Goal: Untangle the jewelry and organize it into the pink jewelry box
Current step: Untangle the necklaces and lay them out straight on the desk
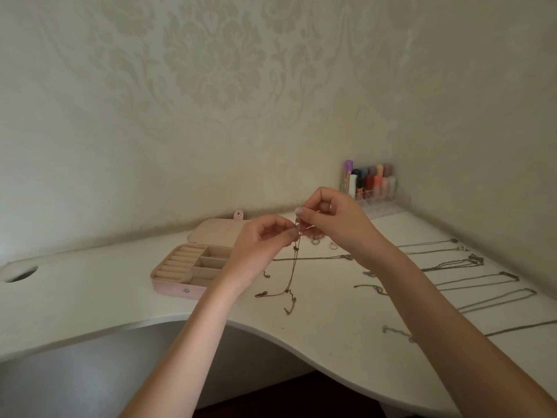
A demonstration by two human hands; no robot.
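My left hand (261,247) and my right hand (334,220) meet above the white desk (316,327), each pinching the top of a thin bronze chain (294,267). The chain hangs down from my fingertips, and its loose ends and clasp trail on the desk. The pink jewelry box (193,267) lies open just left of my left hand, with ring rolls and cream compartments showing and its lid flat behind. Several other chains (470,280) lie stretched in rows at the right, partly hidden by my right forearm.
A clear organiser with lipsticks and small bottles (372,184) stands in the back corner. Small rings and a pendant (316,240) lie behind my hands. A cable hole (21,273) opens at the far left. The desk's front edge curves inward below my arms.
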